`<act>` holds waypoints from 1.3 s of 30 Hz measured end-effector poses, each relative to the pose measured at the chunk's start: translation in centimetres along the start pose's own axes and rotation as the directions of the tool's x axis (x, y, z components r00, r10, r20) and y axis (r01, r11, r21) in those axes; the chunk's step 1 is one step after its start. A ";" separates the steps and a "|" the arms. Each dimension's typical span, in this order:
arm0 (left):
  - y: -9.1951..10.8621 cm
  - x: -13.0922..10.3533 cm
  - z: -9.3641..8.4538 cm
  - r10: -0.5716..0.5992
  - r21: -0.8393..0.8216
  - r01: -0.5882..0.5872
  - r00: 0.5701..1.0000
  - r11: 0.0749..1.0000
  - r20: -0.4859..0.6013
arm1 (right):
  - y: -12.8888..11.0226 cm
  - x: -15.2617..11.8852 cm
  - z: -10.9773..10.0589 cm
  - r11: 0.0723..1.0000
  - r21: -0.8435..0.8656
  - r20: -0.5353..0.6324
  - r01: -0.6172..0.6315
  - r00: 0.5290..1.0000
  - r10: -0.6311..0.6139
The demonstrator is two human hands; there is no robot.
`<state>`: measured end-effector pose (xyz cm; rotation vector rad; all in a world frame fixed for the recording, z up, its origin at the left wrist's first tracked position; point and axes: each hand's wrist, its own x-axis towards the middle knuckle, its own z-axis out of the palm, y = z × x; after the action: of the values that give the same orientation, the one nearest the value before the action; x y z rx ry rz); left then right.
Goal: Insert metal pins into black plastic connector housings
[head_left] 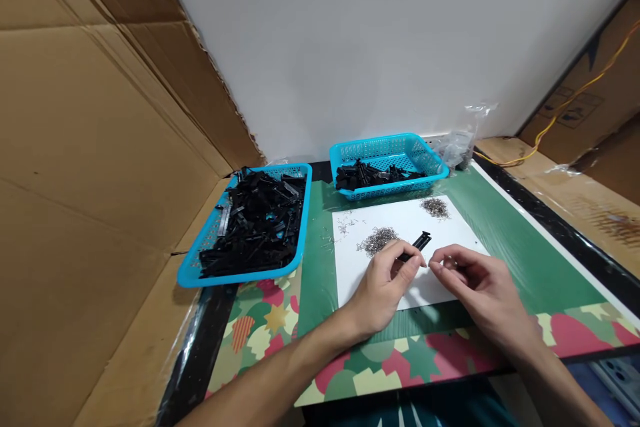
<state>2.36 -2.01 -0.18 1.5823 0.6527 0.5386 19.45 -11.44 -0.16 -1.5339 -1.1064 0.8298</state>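
Observation:
My left hand (387, 283) pinches a slim black part (423, 241) that points up and to the right over a white sheet (353, 280). Close beside it on the right, my right hand (477, 283) has thumb and forefinger pressed together near the part; whatever lies between those fingertips is too small to make out. A pile of small metal pieces (379, 240) lies on the sheet just beyond my left hand. Another small metal pile (435, 207) is near the sheet's far right corner.
A blue basket (306, 227) full of black parts stands at the left. Behind the sheet is a second blue basket (440, 169), partly filled. Clear plastic bags (457, 147) sit beside it. Cardboard walls (100, 147) flank the table; a yellow cable (543, 130) runs at right.

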 end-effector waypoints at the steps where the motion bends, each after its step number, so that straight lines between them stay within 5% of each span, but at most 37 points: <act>1: 0.0 -0.1 0.0 -0.001 0.003 0.001 1.000 1.000 0.006 | 0.0 0.1 -0.2 1.000 0.003 -0.007 -0.007 1.000 0.007; 8: -0.8 0.1 0.5 -0.046 -0.085 0.049 0.998 0.995 0.033 | 0.1 0.7 -2.3 0.996 -0.073 -0.085 -0.052 0.995 0.046; 14: -0.8 0.4 0.8 -0.013 -0.111 0.007 0.999 0.994 -0.049 | -0.5 -0.6 -2.2 0.953 -0.271 -0.041 0.134 0.988 -0.150; 19: -0.6 0.2 0.9 0.013 -0.172 -0.035 0.992 0.984 -0.124 | -1.2 -0.8 -2.0 0.786 -0.400 0.106 0.471 0.876 -0.471; 24: -0.5 0.2 0.8 0.054 -0.113 -0.071 0.988 0.991 -0.148 | -1.1 -0.3 -2.3 0.622 -0.445 0.284 0.644 0.761 -0.584; 39: -1.5 0.7 0.0 0.051 -0.097 -0.058 0.996 0.994 -0.069 | -0.9 -0.3 -2.4 0.569 -0.419 0.354 0.707 0.705 -0.615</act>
<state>2.73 -1.43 -1.66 1.4973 0.6252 0.6572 21.34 -12.46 1.28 -1.2864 -2.0091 0.1032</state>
